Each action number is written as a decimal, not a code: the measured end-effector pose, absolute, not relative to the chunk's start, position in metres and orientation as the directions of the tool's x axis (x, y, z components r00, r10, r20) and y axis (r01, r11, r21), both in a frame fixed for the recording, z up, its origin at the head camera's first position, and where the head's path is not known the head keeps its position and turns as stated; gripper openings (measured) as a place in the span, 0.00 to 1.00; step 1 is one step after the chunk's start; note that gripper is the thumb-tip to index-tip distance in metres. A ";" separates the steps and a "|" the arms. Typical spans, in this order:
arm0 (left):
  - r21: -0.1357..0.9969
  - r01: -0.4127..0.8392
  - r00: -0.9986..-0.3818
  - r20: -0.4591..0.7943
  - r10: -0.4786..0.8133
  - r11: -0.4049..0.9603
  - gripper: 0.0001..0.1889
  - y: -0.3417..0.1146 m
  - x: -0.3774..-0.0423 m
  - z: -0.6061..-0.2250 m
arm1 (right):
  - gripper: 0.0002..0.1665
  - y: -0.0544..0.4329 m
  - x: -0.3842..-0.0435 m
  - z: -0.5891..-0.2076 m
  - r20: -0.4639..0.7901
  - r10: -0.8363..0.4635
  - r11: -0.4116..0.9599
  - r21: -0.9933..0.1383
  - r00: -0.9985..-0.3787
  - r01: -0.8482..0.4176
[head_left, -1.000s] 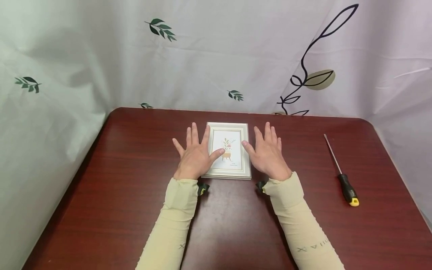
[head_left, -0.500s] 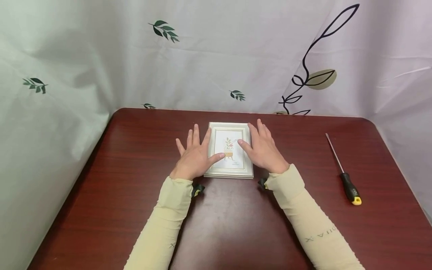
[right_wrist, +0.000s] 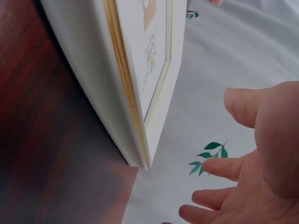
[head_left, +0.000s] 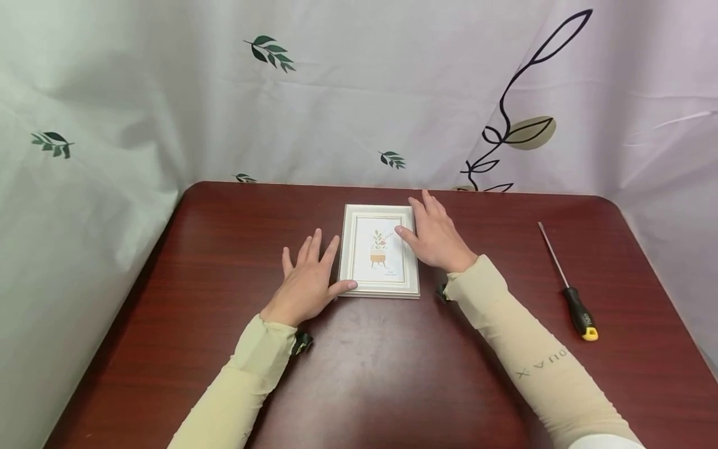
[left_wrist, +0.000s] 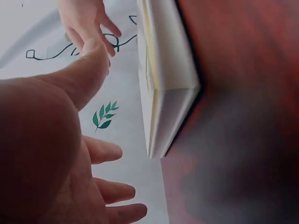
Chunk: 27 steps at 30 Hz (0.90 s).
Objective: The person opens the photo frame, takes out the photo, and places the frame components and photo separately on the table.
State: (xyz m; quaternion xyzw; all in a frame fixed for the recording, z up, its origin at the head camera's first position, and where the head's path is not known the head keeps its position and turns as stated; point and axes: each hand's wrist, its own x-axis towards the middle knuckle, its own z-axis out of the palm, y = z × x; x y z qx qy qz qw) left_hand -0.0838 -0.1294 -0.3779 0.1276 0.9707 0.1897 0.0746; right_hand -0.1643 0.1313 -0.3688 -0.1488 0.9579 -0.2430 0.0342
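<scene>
A cream picture frame (head_left: 379, 287) lies face up near the table's far edge, with a plant-in-a-pot print behind its glass. My left hand (head_left: 303, 284) is spread at its lower left corner, the thumb overlapping that corner in the head view. On the other side, my right hand (head_left: 440, 237) is by the upper right edge, thumb over the border and fingers extended past it. Both wrist views show the picture frame (left_wrist: 175, 51) from its side, with the left hand (left_wrist: 60, 121) and the right hand (right_wrist: 261, 158) raised beside it, palms bare, holding nothing.
On the right of the dark red table (head_left: 392, 374) lies a screwdriver (head_left: 569, 290) with a black and yellow handle. A pale curtain (head_left: 336, 93) with leaf prints hangs right behind the table's far edge and along its sides.
My left hand has drawn back toward the lower left, away from the print. The right hand has shifted forward and slightly left, to the frame's upper right corner. The picture frame stays in place.
</scene>
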 end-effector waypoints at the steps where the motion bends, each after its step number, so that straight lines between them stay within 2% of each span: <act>1: 0.387 0.215 -0.958 -0.096 0.271 0.897 0.50 -0.130 -0.081 -0.378 | 0.42 0.131 -0.165 -0.368 0.005 -0.304 0.838 -0.474 -0.953 -0.270; 13: 0.334 0.132 -0.987 -0.042 0.154 0.933 0.50 -0.122 -0.058 -0.387 | 0.41 0.125 -0.189 -0.365 -0.083 -0.301 0.848 -0.480 -0.950 -0.227; 21: 0.301 0.124 -0.991 0.082 0.103 0.945 0.43 -0.109 -0.051 -0.394 | 0.39 0.119 -0.200 -0.359 -0.144 -0.300 0.874 -0.436 -0.943 -0.212; 27: 0.302 0.140 -0.987 0.121 0.108 0.943 0.33 -0.105 -0.049 -0.396 | 0.37 0.114 -0.204 -0.358 -0.157 -0.306 0.878 -0.428 -0.939 -0.214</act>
